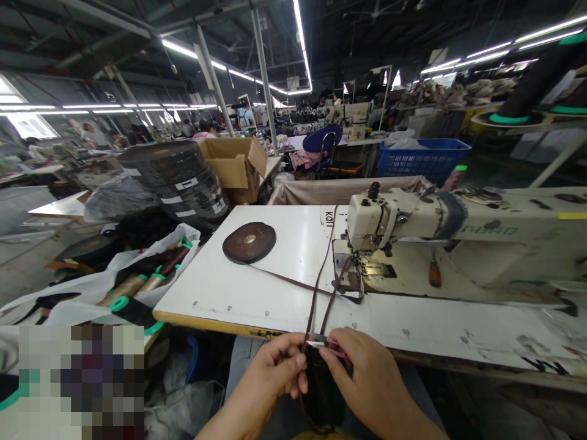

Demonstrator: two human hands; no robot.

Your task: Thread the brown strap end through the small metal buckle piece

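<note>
My left hand (275,370) pinches a narrow dark brown tape (316,293) just below the table's front edge. My right hand (367,376) is closed on small metal snips with a pink handle (326,342), their blades at the tape. Two strands of the tape run up from my hands to the presser foot of a cream sewing machine (413,220). Another strand leads left to a flat roll of the same tape (249,242) lying on the white table (257,287). The tape hangs on below my hands towards my lap.
A tall stack of dark tape rolls (178,183) and an open cardboard box (233,168) stand to the left. A white plastic bag with spools (137,275) lies beside the table. A blue crate (422,159) and other workstations fill the back.
</note>
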